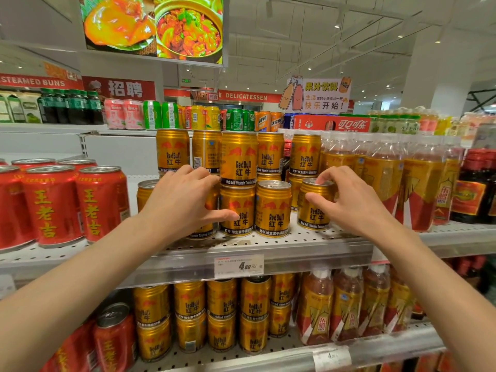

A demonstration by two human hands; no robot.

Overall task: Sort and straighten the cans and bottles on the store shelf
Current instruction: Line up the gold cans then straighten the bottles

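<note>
Gold Red Bull cans stand stacked two high on the perforated white shelf (268,244). My left hand (185,202) wraps round a front-row gold can (201,229), mostly hidden behind the hand, with the thumb reaching across to the neighbouring can (237,210). My right hand (351,202) pinches a single gold can (314,210) at the right of the group, fingertips on its lid and thumb on its side. Between them stands another front gold can (273,208). An upper-tier can (239,159) sits above the middle.
Red Wanglaoji cans (53,205) fill the shelf to the left, plastic-wrapped tea bottles (386,178) and dark bottles (475,189) to the right. A price tag (239,265) hangs on the shelf edge. More gold cans (222,315) and bottles stand on the lower shelf.
</note>
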